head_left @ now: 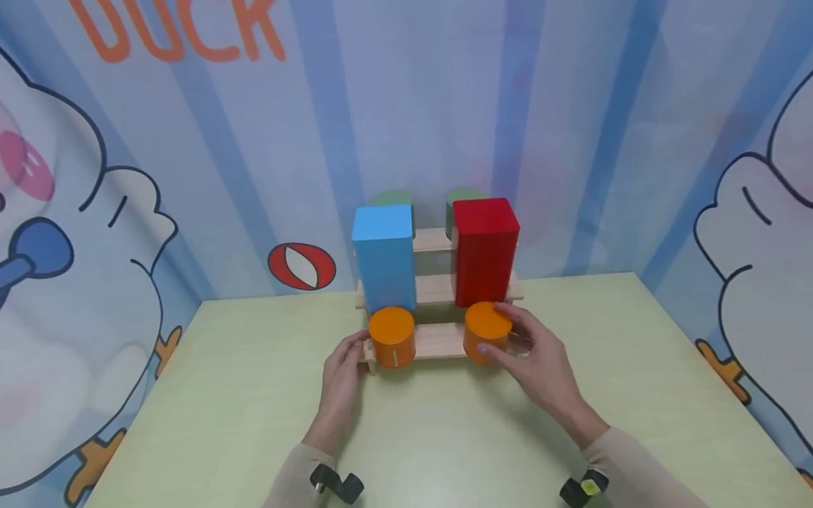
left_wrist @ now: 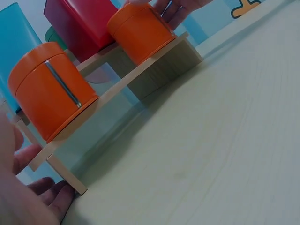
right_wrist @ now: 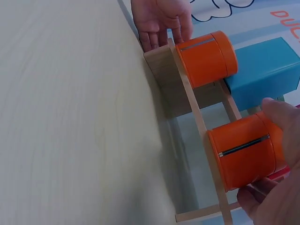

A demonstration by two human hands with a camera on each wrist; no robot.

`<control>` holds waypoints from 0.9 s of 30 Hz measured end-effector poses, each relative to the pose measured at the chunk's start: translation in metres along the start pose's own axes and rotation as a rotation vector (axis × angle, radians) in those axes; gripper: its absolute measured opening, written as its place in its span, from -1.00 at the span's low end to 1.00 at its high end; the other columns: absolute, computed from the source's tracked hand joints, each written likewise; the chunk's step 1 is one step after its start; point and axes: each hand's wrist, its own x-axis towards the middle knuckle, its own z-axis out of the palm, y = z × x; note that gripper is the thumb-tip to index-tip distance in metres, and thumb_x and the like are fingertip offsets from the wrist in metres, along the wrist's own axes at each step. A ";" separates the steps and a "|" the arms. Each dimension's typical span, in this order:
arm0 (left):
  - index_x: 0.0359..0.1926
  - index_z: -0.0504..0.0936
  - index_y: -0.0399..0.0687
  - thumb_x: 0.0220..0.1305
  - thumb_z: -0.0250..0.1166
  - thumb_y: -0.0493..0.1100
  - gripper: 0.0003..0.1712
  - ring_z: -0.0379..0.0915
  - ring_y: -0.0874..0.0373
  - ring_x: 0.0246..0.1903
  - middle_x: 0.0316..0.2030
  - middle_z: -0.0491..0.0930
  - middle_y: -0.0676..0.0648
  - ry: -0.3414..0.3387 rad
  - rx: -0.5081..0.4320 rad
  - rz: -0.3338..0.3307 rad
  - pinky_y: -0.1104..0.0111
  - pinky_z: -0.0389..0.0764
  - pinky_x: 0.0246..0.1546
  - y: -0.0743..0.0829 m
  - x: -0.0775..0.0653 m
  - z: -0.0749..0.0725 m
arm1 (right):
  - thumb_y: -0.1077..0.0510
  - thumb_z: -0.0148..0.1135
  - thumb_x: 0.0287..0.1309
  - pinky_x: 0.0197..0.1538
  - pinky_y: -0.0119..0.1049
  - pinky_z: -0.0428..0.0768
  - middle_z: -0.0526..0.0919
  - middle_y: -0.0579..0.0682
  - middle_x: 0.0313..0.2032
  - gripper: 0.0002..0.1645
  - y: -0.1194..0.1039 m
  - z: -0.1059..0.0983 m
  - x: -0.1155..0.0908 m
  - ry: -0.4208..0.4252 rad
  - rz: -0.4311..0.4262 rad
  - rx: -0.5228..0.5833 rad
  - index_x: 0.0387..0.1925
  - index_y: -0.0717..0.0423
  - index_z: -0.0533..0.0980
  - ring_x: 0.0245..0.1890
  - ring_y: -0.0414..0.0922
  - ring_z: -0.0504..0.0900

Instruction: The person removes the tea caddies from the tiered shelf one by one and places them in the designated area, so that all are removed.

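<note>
A small three-step wooden rack (head_left: 440, 341) stands on the table. On its lowest step sit two round orange tins, each with a narrow slot in its side. Around the right orange tin (head_left: 486, 337), my right hand (head_left: 540, 360) has its thumb and fingers on opposite sides, gripping it. The left orange tin (head_left: 392, 340) stands close to my left hand (head_left: 343, 377), whose fingers touch the rack's left end. In the left wrist view, those fingers rest by the step's end and side leg (left_wrist: 68, 176). A blue box (head_left: 384, 261) and a red box (head_left: 484, 254) occupy the middle step.
Two green round tins, left (head_left: 395, 197) and right (head_left: 466, 194), show partly behind the boxes on the top step. The pale table (head_left: 254, 423) meets a printed cartoon backdrop (head_left: 438, 106) behind and at both sides.
</note>
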 end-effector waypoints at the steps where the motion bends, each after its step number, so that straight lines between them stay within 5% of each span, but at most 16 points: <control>1: 0.47 0.61 -0.14 0.79 -0.02 -0.14 -0.53 0.41 -0.08 0.49 0.53 0.52 -0.15 0.003 0.000 0.004 0.11 0.61 0.46 0.000 0.001 0.000 | -0.02 0.62 0.36 0.45 0.12 0.67 0.54 0.03 0.53 -0.11 0.001 0.000 0.001 -0.004 0.007 0.009 0.61 -0.12 0.43 0.40 0.12 0.62; 8: 0.41 0.68 -0.07 0.72 0.17 -0.26 -0.61 0.50 -0.05 0.39 0.43 0.62 -0.13 0.025 0.047 0.018 0.51 0.66 0.20 -0.005 0.001 -0.003 | 0.05 0.64 0.32 0.47 0.07 0.64 0.55 0.03 0.51 -0.11 0.008 0.003 0.005 -0.007 0.000 0.041 0.59 -0.12 0.45 0.42 0.11 0.61; 17: 0.42 0.68 -0.07 0.69 0.20 -0.27 -0.59 0.47 -0.04 0.45 0.45 0.61 -0.13 -0.008 0.000 -0.007 0.29 0.67 0.40 -0.004 0.005 -0.008 | 0.03 0.64 0.33 0.38 -0.34 0.69 0.59 -0.01 0.48 -0.14 0.014 0.007 0.007 0.026 -0.009 0.083 0.57 -0.11 0.47 0.37 0.06 0.64; 27: 0.46 0.65 -0.11 0.69 0.17 -0.30 -0.56 0.43 -0.09 0.50 0.49 0.56 -0.17 -0.018 -0.050 -0.028 0.21 0.65 0.45 -0.003 0.002 -0.006 | 0.03 0.65 0.32 0.37 -0.31 0.69 0.60 -0.01 0.48 -0.14 0.017 0.008 0.006 0.035 0.011 0.079 0.57 -0.13 0.48 0.35 0.07 0.66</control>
